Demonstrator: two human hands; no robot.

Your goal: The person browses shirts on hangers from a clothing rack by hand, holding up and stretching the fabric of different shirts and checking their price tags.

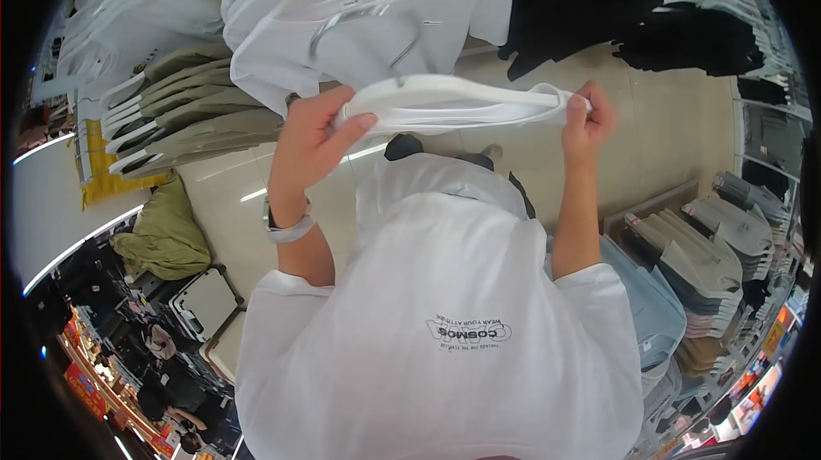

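The left hand (318,139) and right hand (592,118) pinch opposite ends of a smooth, curved white hanger (453,85) with soft white cloth (428,120) along it. Its left end nears the hanging white shirts (368,41); open, glossy tiled floor (676,131) lies beyond its right.

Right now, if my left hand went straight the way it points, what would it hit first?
Your left hand would probably meet the white T-shirt hanging ahead, though one view leaves the depth unclear.
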